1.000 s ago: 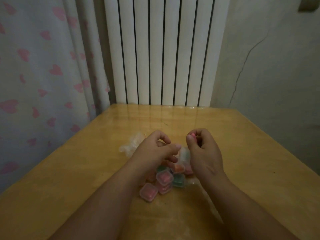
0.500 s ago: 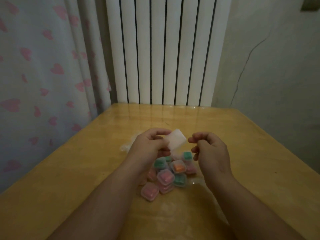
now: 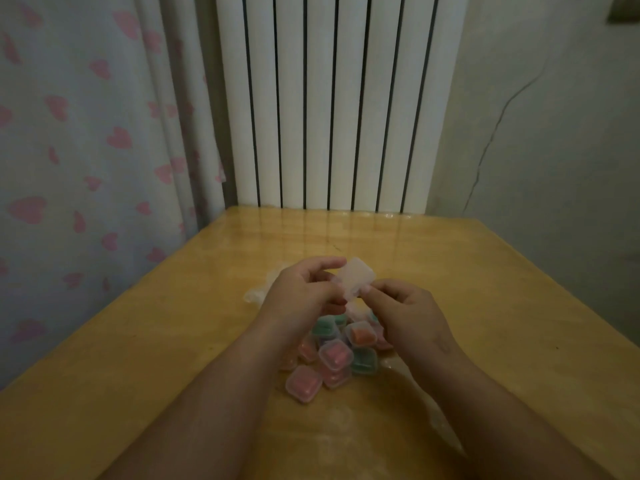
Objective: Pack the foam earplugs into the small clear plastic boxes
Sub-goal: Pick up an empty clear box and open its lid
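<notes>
A small clear plastic box point(image 3: 356, 277) is held above the table, and I cannot tell whether anything is inside it. My left hand point(image 3: 304, 289) pinches its left edge between thumb and fingers. My right hand point(image 3: 405, 311) has its curled fingertips at the box's lower right corner. Under both hands lies a pile of several closed clear boxes point(image 3: 332, 358) with pink, green and orange earplugs inside. One pink-filled box point(image 3: 304, 383) sits nearest to me at the pile's front.
The wooden table point(image 3: 138, 341) has a glossy top. A crumpled clear plastic bag point(image 3: 258, 292) lies behind my left hand. A white radiator point(image 3: 329, 98) stands at the table's far edge, a heart-patterned curtain point(image 3: 86, 150) hangs on the left, and a wall is on the right.
My left hand lifted a clear box out of the pile and raised it. My right hand, apart from it half a second ago, has moved left onto the box's corner.
</notes>
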`<state>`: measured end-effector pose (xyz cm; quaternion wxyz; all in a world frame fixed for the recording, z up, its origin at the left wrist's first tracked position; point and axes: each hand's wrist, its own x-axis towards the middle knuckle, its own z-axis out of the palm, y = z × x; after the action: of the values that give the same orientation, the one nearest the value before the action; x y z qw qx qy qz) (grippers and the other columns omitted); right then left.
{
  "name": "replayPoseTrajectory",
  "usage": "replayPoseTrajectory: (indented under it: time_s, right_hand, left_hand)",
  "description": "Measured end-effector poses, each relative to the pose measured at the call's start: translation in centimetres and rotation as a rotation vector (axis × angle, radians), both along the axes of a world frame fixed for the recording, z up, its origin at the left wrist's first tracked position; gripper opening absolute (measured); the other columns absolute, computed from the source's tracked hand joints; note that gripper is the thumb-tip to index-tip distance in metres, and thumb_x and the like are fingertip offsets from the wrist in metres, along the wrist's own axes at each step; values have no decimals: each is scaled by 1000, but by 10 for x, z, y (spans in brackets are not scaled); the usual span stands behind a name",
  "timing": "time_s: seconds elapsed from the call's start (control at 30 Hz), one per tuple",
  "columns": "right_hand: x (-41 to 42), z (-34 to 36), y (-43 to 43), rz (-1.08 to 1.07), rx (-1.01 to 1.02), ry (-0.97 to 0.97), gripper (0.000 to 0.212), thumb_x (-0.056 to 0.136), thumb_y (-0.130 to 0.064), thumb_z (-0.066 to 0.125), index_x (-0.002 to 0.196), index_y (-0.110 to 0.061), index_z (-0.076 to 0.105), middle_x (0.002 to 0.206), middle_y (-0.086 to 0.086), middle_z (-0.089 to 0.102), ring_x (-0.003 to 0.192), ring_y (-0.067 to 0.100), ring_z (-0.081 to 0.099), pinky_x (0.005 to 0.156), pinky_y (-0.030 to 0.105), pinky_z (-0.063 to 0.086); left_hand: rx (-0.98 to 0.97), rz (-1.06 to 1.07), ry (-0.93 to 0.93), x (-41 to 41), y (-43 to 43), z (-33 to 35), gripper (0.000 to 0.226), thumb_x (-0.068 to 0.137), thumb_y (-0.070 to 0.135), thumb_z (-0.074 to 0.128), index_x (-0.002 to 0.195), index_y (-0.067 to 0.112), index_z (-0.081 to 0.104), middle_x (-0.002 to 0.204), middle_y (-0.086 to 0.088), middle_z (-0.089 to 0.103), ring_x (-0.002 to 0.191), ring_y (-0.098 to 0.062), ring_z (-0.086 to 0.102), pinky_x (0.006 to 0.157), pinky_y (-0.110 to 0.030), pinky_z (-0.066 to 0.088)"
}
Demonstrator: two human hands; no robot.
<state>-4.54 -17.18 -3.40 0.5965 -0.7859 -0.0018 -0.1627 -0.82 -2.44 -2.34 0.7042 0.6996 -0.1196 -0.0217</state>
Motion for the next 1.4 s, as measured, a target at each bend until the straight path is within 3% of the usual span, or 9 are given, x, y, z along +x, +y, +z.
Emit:
replayPoseTrajectory:
  time_s: [0.17, 0.27, 0.43, 0.6, 0.8, 0.93, 1.03, 1.2, 1.4]
  right_hand:
    - [0, 0, -1, -11, -16, 6, 19, 90, -22, 61, 77, -14, 74, 49, -14, 52, 49, 1, 44, 53, 26, 33]
    - [-2, 1, -1, 7, -19, 8, 20, 90, -23, 61, 76, -16, 74, 50, -14, 53, 50, 2, 45, 53, 26, 34]
    - [-5, 1, 0, 18, 11, 15, 25, 91, -20, 60, 72, -8, 70, 46, -12, 47, 43, 0, 42, 41, 17, 33]
    - [-5, 1, 2, 8, 33, 68, 25, 88, -20, 58, 68, -11, 68, 52, -2, 47, 45, 10, 44, 44, 22, 36]
    - [-4, 5, 2, 16, 101, 149, 33, 82, -17, 57, 50, -22, 60, 52, -2, 43, 47, 15, 38, 48, 29, 31]
    - [0, 3, -2, 12, 162, 233, 29, 78, -13, 54, 49, -19, 53, 51, 1, 39, 47, 19, 32, 53, 35, 28]
    - [-1, 3, -1, 19, 227, 350, 11, 72, -16, 51, 63, -13, 56, 52, 2, 38, 44, 18, 32, 52, 32, 27]
    - [-1, 3, -1, 70, 481, 390, 23, 79, -9, 46, 57, -14, 49, 52, -1, 38, 43, 12, 27, 44, 24, 20]
    - [0, 3, 0, 38, 458, 371, 35, 77, -5, 45, 45, -16, 53, 51, 2, 35, 43, 13, 23, 45, 22, 16]
  left_hand:
    - [182, 44, -185, -3, 2, 0, 45, 75, 16, 82, 116, 27, 68, 95, 7, 74, 87, -5, 71, 80, -29, 60]
    - [230, 46, -247, -3, 3, 0, 49, 74, 16, 83, 121, 23, 66, 92, 10, 73, 82, 2, 70, 73, -18, 58]
    - [362, 98, -369, -4, 2, -4, 49, 75, 27, 84, 121, 25, 67, 96, 11, 71, 80, 0, 69, 74, -24, 60]
    - [514, 168, -550, -3, 0, -7, 48, 76, 37, 80, 121, 27, 66, 105, 14, 64, 86, 3, 60, 73, -16, 54]
    - [547, 210, -706, -2, -1, -10, 50, 76, 44, 74, 121, 24, 67, 96, 13, 64, 85, -5, 58, 76, -25, 52]
    - [610, 221, -763, 0, -2, -14, 48, 77, 36, 77, 122, 21, 67, 94, 14, 61, 83, -2, 54, 74, -15, 47]
    - [625, 213, -804, 1, -5, -16, 50, 74, 37, 72, 120, 18, 69, 92, 10, 63, 82, -3, 52, 73, -17, 44]
    - [651, 183, -865, 4, -8, -21, 50, 83, 43, 59, 121, 12, 69, 92, 3, 67, 86, -8, 56, 77, -16, 39]
    - [530, 225, -813, 1, -11, -13, 35, 97, 40, 46, 91, 19, 73, 72, 8, 60, 71, -6, 51, 65, -14, 38]
